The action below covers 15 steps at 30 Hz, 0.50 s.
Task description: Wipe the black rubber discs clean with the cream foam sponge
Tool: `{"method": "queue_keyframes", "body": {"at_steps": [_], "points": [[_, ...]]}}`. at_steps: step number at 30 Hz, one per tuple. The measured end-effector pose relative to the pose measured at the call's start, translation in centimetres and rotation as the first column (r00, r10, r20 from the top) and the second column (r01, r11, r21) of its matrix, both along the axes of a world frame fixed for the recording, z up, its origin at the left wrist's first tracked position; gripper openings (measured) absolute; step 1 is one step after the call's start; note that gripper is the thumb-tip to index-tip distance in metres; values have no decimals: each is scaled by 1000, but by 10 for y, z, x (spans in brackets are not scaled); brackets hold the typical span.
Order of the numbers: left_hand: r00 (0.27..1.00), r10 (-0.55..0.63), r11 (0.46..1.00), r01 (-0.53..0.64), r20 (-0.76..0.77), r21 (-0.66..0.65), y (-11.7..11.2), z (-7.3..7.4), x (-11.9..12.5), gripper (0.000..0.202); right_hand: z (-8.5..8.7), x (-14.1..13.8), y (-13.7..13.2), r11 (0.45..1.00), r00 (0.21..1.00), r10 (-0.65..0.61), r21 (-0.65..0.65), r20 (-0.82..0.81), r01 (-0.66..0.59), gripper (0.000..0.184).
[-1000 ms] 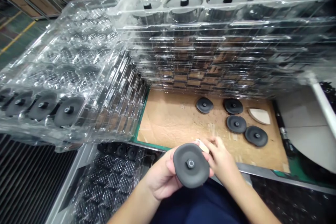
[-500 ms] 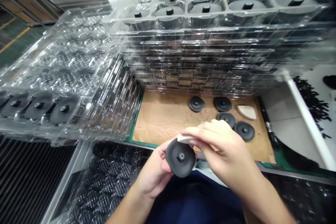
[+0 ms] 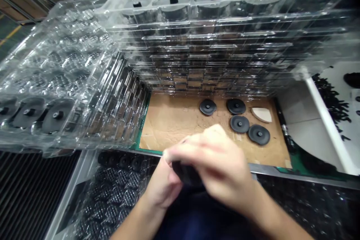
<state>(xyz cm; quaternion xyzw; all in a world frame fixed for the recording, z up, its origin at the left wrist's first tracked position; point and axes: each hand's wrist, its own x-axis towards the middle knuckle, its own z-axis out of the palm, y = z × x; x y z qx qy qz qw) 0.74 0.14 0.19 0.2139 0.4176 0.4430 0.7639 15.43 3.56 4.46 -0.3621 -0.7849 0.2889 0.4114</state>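
Note:
My left hand (image 3: 164, 183) is closed on the edge of a round black rubber-like disc (image 3: 185, 172), held above my lap. My right hand (image 3: 216, 157), blurred by motion, lies across the top of this disc with its fingers curled, hiding most of it. The cream-coloured pad that was pinched in the right fingers is now covered by the hand. Beyond the hands, several similar discs with a short central stub lie on the brown cardboard, among them a near one (image 3: 259, 134) and a far one (image 3: 207, 107). A second cream wedge-shaped pad (image 3: 261, 114) rests at their right.
A tall stack of clear plastic trays (image 3: 197, 37) with discs in its top stands behind the cardboard (image 3: 163, 120). Another tray stack (image 3: 92, 93) is on the left. Below it sits a lower tray of dark parts (image 3: 115, 191). A white panel edge (image 3: 326, 116) bounds the right.
My right hand has moved left and over the disc, covering the pad and the disc's face. The disc has tilted in my left hand. The whole view has shifted slightly.

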Motion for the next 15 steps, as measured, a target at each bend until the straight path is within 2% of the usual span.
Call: {"method": "queue_keyframes", "body": {"at_steps": [2, 4, 6, 8, 10, 12, 13, 15], "points": [[995, 64, 998, -64, 78, 2, 2, -1, -1, 66, -16, 10, 8, 971, 985, -171, -167, 26, 173, 21], [981, 105, 994, -107, 165, 3, 3, -2, -3, 59, -39, 19, 9, 884, 944, -306, -332, 120, 329, 19], [967, 122, 992, -124, 223, -4, 4, -4, -4, 55, -68, 24, 3, 818, 925, -329, -433, 190, 380, 23], [962, 132, 991, -134, 239, -10, 5, -6, -6, 56, -97, 24, -9, 801, 932, -295, -477, 212, 363, 25], [959, 139, 990, -139, 245, -18, 5, -8, -7, 56, -117, 23, -20, 799, 937, -274, -491, 218, 348, 24], [959, 131, 991, -129, 252, -23, 6, -8, -6, 55, -120, 24, -24, 791, 935, -283, -499, 216, 355, 24], [959, 125, 992, -123, 256, -22, 7, -8, -5, 54, -114, 25, -24, 784, 930, -297, -501, 215, 366, 25], [960, 115, 993, -113, 254, -25, 8, -7, -3, 54, -87, 24, -21, 776, 908, -373, -473, 188, 417, 25]]}}
